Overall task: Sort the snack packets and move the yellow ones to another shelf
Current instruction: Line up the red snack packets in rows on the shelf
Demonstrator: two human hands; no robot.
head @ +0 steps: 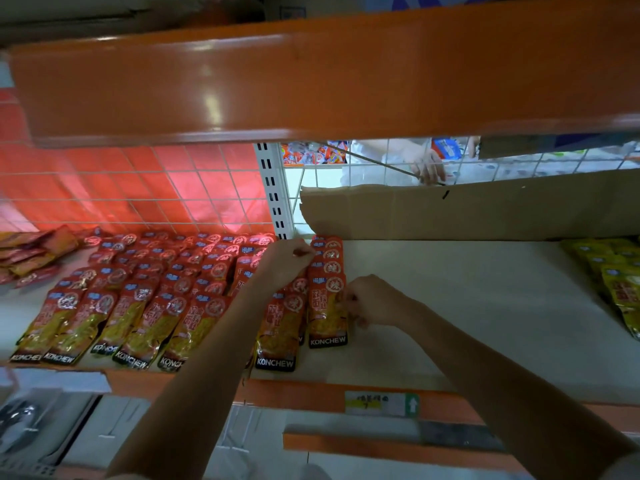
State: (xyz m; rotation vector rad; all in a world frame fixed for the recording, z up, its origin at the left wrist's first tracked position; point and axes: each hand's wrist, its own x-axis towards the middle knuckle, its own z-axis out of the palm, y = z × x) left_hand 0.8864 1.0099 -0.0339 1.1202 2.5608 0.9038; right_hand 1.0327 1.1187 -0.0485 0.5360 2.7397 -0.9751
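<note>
Several rows of red KONCHEW snack packets (138, 306) lie overlapped on the white shelf (467, 306). My left hand (287, 261) reaches over them, its curled fingers pinching the left edge of the rightmost column of red packets (327, 268). At the right edge of that column's front packet (325, 320), my right hand (372, 301) pinches the packet. A pile of yellow packets (613, 278) lies at the far right of the same shelf, away from both hands.
An orange shelf front (311, 81) hangs low overhead. A wire grid back (138, 188), a white slotted upright (273, 192) and a cardboard sheet (467, 213) stand behind. Another person's hand (431, 166) shows through the grid. Flat brownish packets (31, 251) lie far left.
</note>
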